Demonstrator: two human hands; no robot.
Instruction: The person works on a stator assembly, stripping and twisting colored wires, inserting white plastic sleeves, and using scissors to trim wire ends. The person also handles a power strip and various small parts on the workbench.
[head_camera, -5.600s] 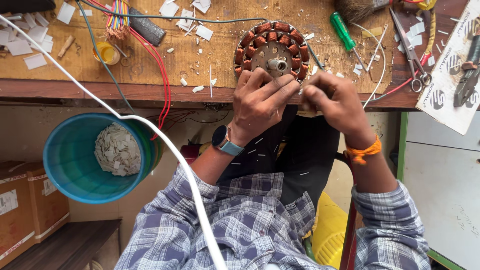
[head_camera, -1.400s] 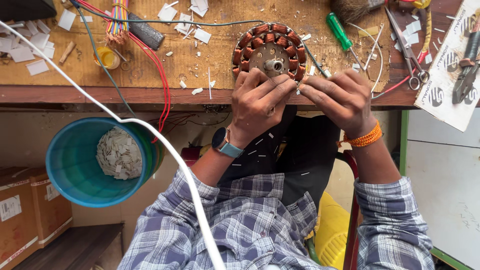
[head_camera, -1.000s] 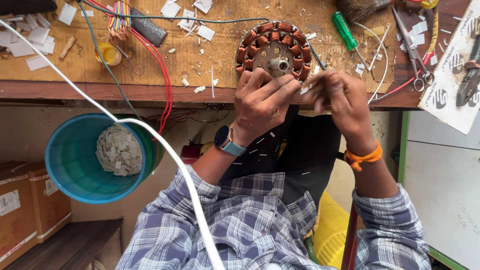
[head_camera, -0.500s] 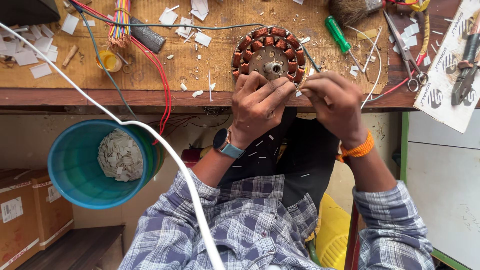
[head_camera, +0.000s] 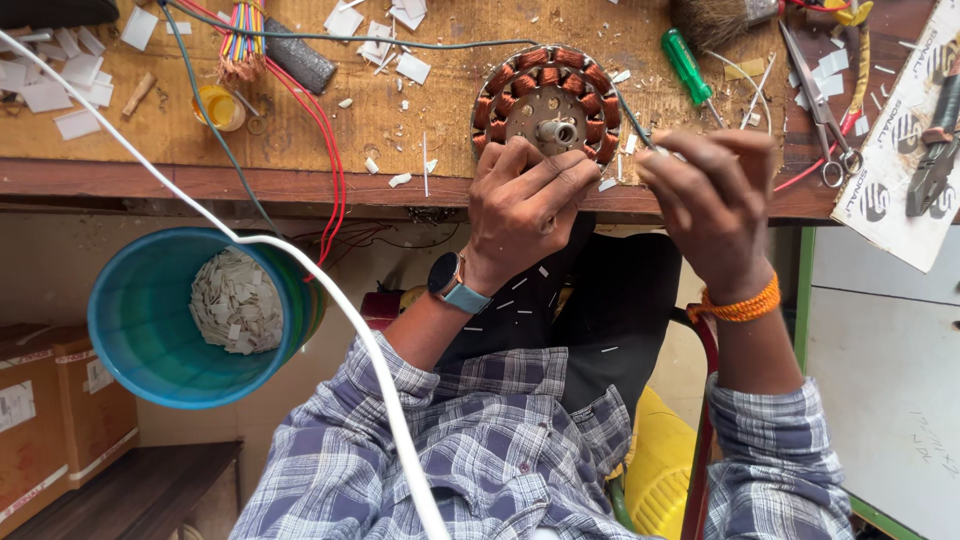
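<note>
A round motor stator (head_camera: 548, 98) with copper-coloured coils around its rim lies flat at the near edge of the wooden workbench (head_camera: 300, 180). My left hand (head_camera: 525, 205) rests on its near rim, fingers pressing on the coils. My right hand (head_camera: 712, 200) is just to the right of the stator. It pinches a thin metal tool (head_camera: 640, 128) whose tip points at the stator's right edge. An orange band circles my right wrist and a watch sits on my left.
A green-handled screwdriver (head_camera: 686, 62), scissors (head_camera: 822, 105) and pliers (head_camera: 934, 160) lie to the right on the bench. Coloured wires (head_camera: 242, 40), red leads and white paper scraps lie to the left. A blue bucket (head_camera: 160, 330) with paper slips hangs below the bench.
My right hand has shifted a little to the right of the stator and its fingers have regripped the thin tool. My left hand stays on the stator's near rim.
</note>
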